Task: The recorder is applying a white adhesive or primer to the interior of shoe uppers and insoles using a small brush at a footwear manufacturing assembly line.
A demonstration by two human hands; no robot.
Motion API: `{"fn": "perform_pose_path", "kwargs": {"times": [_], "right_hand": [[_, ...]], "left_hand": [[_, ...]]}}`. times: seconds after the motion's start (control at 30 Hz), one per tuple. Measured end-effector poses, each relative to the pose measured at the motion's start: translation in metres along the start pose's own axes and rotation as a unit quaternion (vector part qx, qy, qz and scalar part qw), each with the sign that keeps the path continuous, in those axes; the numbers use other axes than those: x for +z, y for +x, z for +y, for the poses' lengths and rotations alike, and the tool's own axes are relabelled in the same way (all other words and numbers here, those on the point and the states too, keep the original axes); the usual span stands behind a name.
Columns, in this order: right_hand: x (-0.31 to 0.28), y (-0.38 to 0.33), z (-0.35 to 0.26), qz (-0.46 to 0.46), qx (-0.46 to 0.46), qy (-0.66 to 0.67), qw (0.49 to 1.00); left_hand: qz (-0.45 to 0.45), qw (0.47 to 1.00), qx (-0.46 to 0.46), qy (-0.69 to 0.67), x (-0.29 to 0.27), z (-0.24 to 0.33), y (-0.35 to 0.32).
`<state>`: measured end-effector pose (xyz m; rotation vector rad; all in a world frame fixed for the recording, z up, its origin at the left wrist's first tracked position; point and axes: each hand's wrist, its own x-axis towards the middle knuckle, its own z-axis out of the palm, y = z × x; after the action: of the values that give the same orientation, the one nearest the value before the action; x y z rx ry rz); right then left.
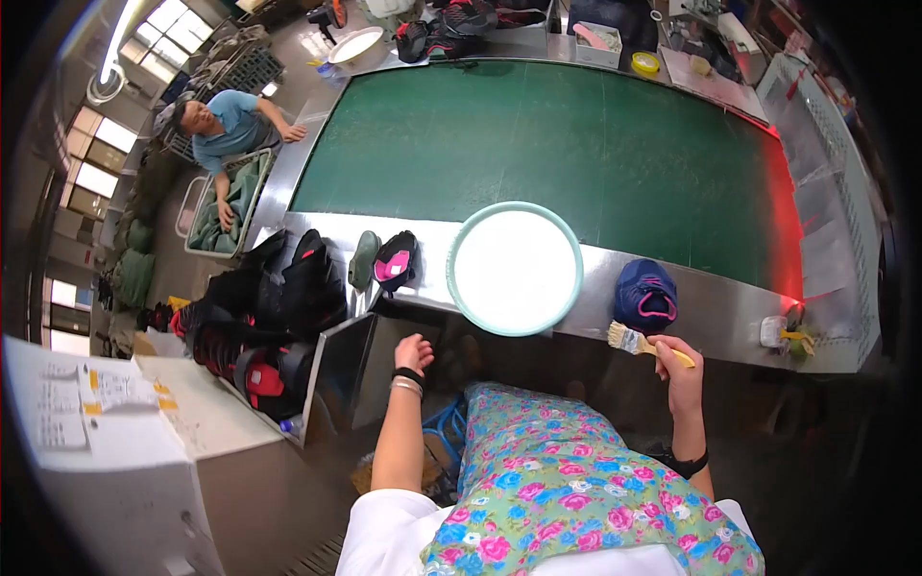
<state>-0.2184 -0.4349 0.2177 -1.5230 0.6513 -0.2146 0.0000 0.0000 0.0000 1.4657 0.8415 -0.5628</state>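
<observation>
Bench, metal border around a green top; items along the near and far strips.
Near strip of bench [725, 336], left to right: green shoe-shaped form [364, 260]; dark shoe [408, 257], pink inside, just beside it; pale-green-rimmed round basin [515, 205], white within, its far side overlapping the green top [413, 144] in view; blue shoe [636, 284], pink-trimmed opening; small clear container [772, 332] near the right end. Far strip: white basin [356, 46], dark shoes [466, 19], white box [599, 56], yellow round dish [645, 63].
</observation>
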Motion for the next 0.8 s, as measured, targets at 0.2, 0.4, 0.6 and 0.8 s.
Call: {"fn": "perform_pose_path", "kwargs": {"times": [0.2, 0.4, 0.6, 0.8], "right_hand": [[0.123, 0.023, -0.002, 0.136, 0.061, 0.085, 0.985], [0.224, 0.03, -0.035, 0.306, -0.064, -0.07, 0.947], [0.242, 0.021, -0.062, 0.395, -0.163, -0.139, 0.894], [0.259, 0.028, -0.083, 0.353, -0.222, -0.212, 0.884]], "left_hand": [[0.22, 0.889, 0.214, 0.339, -0.034, 0.109, 0.15], [-0.063, 0.977, -0.044, 0.197, -0.033, 0.155, 0.223], [-0.08, 0.991, -0.031, 0.107, -0.02, 0.148, 0.217], [-0.194, 0.968, 0.131, -0.093, 0.004, 0.203, 0.109]]}}
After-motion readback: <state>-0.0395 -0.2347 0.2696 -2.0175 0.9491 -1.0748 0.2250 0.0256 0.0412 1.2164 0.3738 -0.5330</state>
